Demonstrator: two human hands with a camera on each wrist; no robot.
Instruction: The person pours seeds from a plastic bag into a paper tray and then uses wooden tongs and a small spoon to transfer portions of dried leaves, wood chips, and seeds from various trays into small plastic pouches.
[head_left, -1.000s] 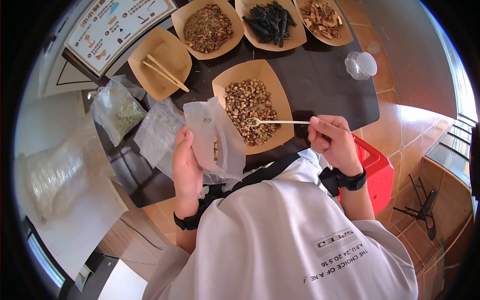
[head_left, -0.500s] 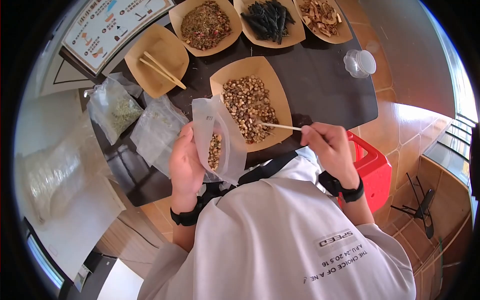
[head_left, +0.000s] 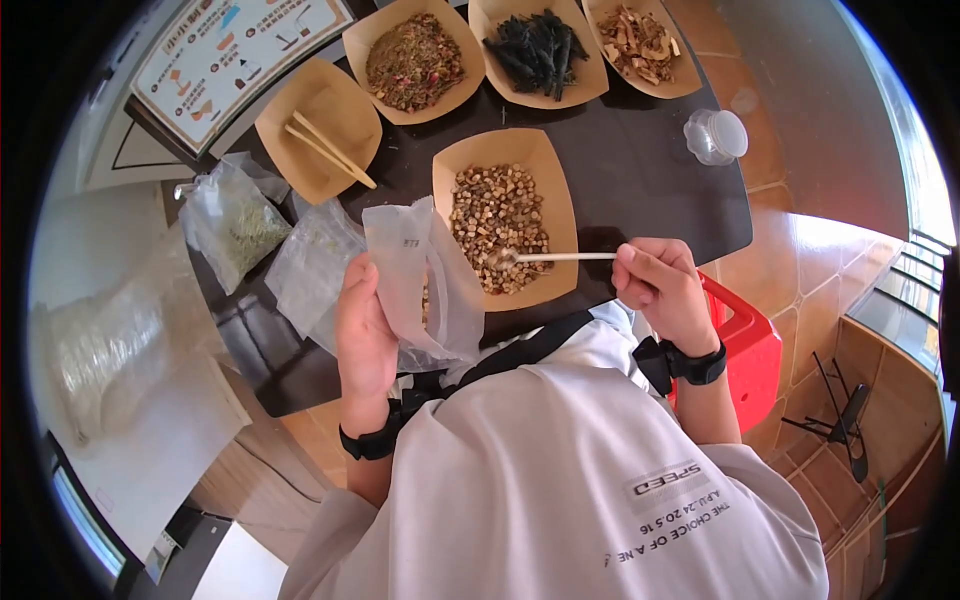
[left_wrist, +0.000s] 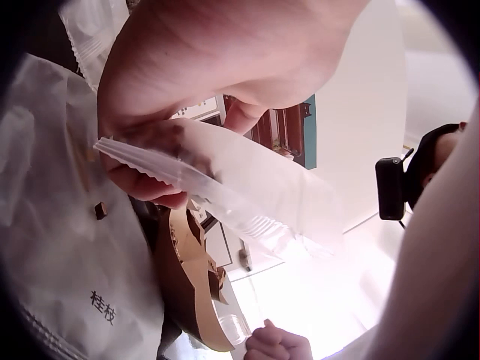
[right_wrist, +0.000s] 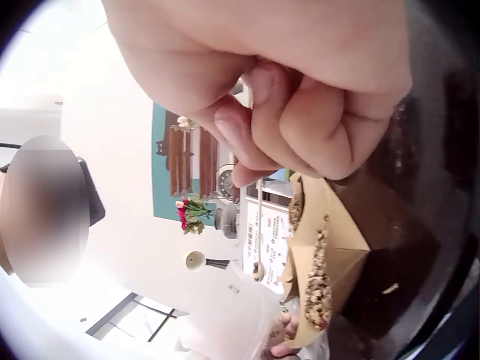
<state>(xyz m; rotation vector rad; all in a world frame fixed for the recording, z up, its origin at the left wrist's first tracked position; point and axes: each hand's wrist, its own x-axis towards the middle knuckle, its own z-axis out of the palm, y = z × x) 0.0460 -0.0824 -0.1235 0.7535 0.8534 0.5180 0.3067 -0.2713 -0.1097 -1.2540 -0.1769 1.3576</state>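
My left hand [head_left: 365, 335] holds a translucent pouch [head_left: 398, 250] upright by its side, left of the near paper tray [head_left: 500, 146]. Some chopped brown pieces show inside the pouch. The tray holds a heap of small chopped brown pieces [head_left: 492, 210]. Between thumb and fingers, my right hand [head_left: 660, 285] pinches the end of a thin pale spoon [head_left: 565, 257]. The spoon's bowl, with some pieces in it, is close over the heap's near part. In the right wrist view the fingers curl in and the spoon [right_wrist: 259, 232] hangs beyond them.
Along the back stand paper trays of mixed dried herbs [head_left: 412, 62], black strips [head_left: 540, 55] and brown slices [head_left: 640, 42]. Another tray [head_left: 290, 100] holds wooden tongs [head_left: 330, 155]. Clear bags [head_left: 235, 220] lie at left, a lidded jar [head_left: 712, 137] at right, a red stool [head_left: 750, 350] beside the table.
The spoon's bowl dipped among the pieces half a second ago and now shows at the heap's surface. The pouch tilted to show its contents, then turned back.
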